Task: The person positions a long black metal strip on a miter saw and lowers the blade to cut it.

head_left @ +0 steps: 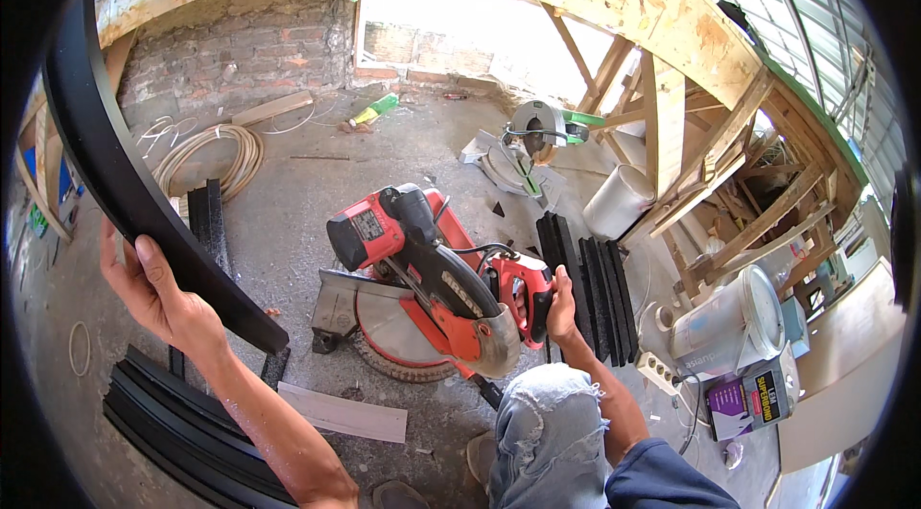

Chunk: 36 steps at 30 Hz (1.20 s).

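Black moulding strip (115,154) in my left hand (158,293); my right hand (561,307) on the mitre saw (432,288).

The strip is long, matte black and flat-faced; it appears curved, running from 11 o'clock down to its cut end near 7 o'clock, above the concrete floor (288,183). My left grip is closed around it. My right grip is wrapped on the red saw's handle, near centre. Short black offcuts (590,284) lie on the floor just beside the saw at 3 o'clock; more black strips (182,423) are stacked at 7 o'clock.
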Each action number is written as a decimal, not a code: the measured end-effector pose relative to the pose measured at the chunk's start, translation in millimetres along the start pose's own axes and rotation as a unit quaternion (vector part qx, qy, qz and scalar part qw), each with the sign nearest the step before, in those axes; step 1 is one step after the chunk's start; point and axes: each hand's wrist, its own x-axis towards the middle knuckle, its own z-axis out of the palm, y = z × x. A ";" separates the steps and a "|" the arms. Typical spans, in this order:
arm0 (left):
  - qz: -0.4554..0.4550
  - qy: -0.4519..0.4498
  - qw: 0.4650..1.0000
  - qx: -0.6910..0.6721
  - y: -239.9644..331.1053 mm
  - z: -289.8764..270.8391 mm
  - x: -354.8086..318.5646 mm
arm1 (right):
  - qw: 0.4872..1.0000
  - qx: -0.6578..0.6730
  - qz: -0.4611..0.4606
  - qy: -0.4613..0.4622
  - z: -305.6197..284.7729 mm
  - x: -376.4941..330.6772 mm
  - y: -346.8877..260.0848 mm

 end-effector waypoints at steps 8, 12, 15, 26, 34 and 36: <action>0.025 0.053 0.998 0.031 -17.7 -16.5 -0.9 | 1.000 0.011 0.003 0.000 -1.5 0.9 0.8; 0.029 0.064 0.997 0.034 -24.2 -25.1 4.8 | 1.000 0.002 -0.008 -0.002 0.7 -0.2 -1.9; 0.043 0.043 0.997 0.050 -34.8 -37.2 8.7 | 1.000 0.006 -0.011 -0.002 1.5 -0.1 -1.7; 0.031 0.048 0.998 0.026 -13.4 -23.7 9.1 | 1.000 -0.011 -0.006 -0.001 0.6 -0.8 -4.0; 0.035 0.051 0.997 0.035 -18.3 -28.9 8.6 | 1.000 -0.015 -0.019 -0.002 -1.6 2.2 -0.2; 0.047 0.022 0.998 0.043 -22.1 -32.0 7.0 | 1.000 -0.013 -0.014 -0.001 -1.9 1.9 -1.3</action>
